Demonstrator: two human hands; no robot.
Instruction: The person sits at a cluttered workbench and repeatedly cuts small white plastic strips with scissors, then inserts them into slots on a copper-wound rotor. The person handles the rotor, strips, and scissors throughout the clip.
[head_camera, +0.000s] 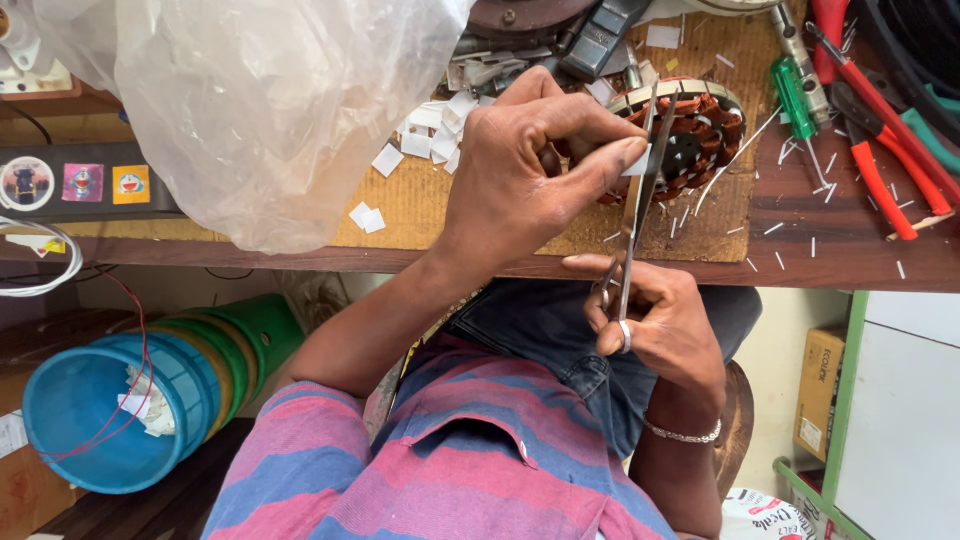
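Observation:
My left hand (530, 170) is raised over the wooden bench edge and pinches a small white paper piece (637, 162) between thumb and forefinger. Just below it, my right hand (660, 325) grips steel scissors (636, 205) by their handles. The blades point upward and meet the paper piece. Behind the scissors, a round motor stator with copper windings (705, 135) lies on a brown mat (420, 205). Part of the stator is hidden by my left hand and the blades.
A crumpled clear plastic bag (260, 100) covers the bench's left. Cut white paper squares (430, 135) and thin white strips (800, 235) litter the top. A green screwdriver (793, 95) and red-handled pliers (880, 170) lie at right. Nested coloured buckets (120, 400) sit lower left, a cardboard box (818, 390) lower right.

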